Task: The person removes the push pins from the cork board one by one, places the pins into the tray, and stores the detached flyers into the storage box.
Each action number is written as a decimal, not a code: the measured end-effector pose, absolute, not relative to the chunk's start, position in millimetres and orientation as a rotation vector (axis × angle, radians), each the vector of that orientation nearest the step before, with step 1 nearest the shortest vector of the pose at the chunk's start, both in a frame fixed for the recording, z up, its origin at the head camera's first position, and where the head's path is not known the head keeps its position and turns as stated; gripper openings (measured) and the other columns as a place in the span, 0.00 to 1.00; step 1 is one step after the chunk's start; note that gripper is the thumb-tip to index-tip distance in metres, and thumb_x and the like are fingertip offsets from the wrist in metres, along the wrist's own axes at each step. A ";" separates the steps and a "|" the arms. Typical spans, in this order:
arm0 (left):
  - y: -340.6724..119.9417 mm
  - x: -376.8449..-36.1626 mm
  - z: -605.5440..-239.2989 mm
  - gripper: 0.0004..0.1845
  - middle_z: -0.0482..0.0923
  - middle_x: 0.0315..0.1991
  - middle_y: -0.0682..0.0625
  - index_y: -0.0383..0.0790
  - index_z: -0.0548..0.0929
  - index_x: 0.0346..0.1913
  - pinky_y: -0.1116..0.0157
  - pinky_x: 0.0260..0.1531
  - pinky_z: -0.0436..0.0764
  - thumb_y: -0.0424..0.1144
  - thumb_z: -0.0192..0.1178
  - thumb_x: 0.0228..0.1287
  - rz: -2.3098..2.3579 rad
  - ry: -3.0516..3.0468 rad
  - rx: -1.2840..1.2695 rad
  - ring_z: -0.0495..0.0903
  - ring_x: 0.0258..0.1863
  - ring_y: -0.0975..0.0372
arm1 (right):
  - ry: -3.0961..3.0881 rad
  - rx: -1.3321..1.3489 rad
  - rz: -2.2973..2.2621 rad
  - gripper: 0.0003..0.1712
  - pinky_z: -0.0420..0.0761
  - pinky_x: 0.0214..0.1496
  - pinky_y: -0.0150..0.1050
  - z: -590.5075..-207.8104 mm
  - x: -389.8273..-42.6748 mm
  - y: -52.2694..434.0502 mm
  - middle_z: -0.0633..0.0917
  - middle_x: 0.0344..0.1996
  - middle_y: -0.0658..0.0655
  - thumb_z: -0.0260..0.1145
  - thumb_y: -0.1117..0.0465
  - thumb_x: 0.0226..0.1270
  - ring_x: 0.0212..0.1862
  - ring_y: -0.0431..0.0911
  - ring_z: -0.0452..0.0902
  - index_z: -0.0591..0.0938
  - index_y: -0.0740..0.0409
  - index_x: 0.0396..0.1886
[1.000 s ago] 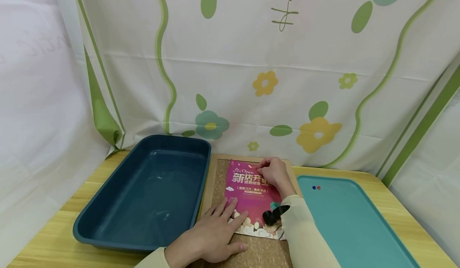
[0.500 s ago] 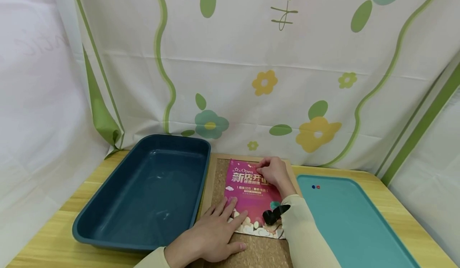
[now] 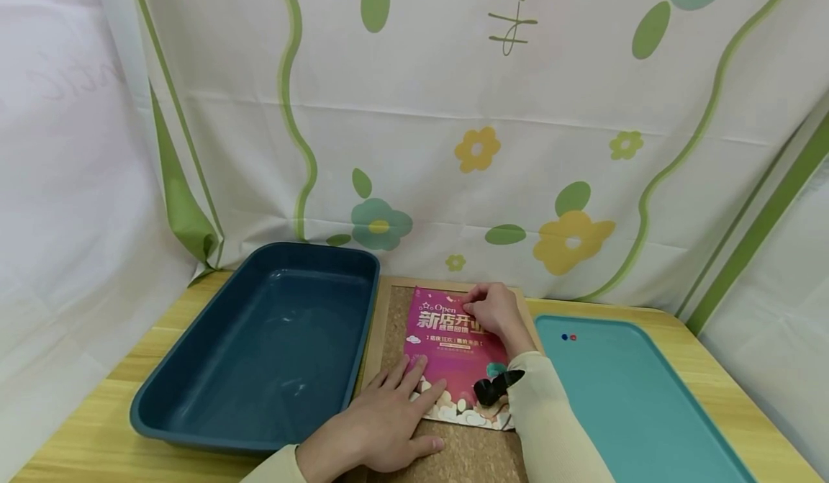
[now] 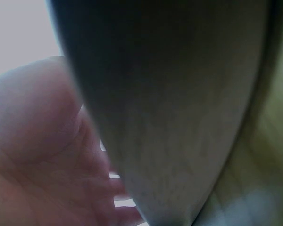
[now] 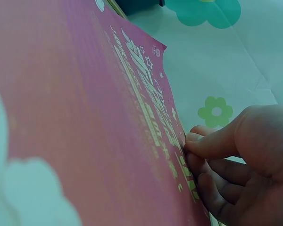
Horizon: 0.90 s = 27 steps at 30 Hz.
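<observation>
A magenta poster (image 3: 453, 371) with gold and white lettering lies on a wood-framed corkboard (image 3: 466, 454). My left hand (image 3: 391, 422) rests flat with fingers spread across the poster's lower left and the bare cork. Up at the poster's top right, my right hand (image 3: 499, 314) brings thumb and forefinger together in a pinch. In the right wrist view, those fingertips (image 5: 193, 143) meet at the poster's edge; what they pinch is almost wholly hidden. In the left wrist view only the palm (image 4: 42, 155) shows, beside a blurred dark curved surface.
Left of the board stands a deep dark-blue basin (image 3: 259, 353). On the right, a teal tray (image 3: 622, 404) carries a small blue piece (image 3: 565, 337) and a small red piece (image 3: 573, 338), probably pushpins. A flowered curtain (image 3: 414, 145) hangs behind the wooden table (image 3: 84, 425).
</observation>
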<state>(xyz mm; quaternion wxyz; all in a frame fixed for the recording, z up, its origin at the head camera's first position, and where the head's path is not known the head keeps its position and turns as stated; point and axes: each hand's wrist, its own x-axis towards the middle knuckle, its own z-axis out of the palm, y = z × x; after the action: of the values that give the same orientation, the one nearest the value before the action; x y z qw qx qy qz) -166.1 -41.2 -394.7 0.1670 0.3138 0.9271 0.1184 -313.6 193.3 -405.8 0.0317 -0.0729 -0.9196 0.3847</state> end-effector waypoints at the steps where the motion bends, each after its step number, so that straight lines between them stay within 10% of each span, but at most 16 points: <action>1: -41.5 -166.0 -394.6 0.40 0.48 0.88 0.49 0.67 0.59 0.84 0.36 0.79 0.62 0.69 0.56 0.74 0.336 2.639 0.891 0.46 0.88 0.44 | -2.832 -0.221 1.190 0.05 0.80 0.45 0.43 -405.6 -313.4 192.9 0.88 0.42 0.58 0.71 0.60 0.73 0.47 0.52 0.80 0.90 0.53 0.37; 27: -41.9 -165.3 -396.0 0.40 0.48 0.88 0.50 0.67 0.59 0.84 0.36 0.78 0.62 0.68 0.56 0.74 0.349 2.638 0.901 0.46 0.88 0.45 | -2.891 -0.170 1.130 0.05 0.83 0.39 0.37 -383.9 -298.1 215.8 0.86 0.42 0.60 0.70 0.61 0.76 0.43 0.51 0.81 0.89 0.58 0.40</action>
<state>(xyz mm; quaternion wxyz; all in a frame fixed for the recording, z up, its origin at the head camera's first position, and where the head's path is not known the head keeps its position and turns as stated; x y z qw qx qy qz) -165.3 -41.9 -396.0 0.1652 0.3164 0.9261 0.1226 -298.1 215.8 -383.9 0.0166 -0.0548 -0.9298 0.3635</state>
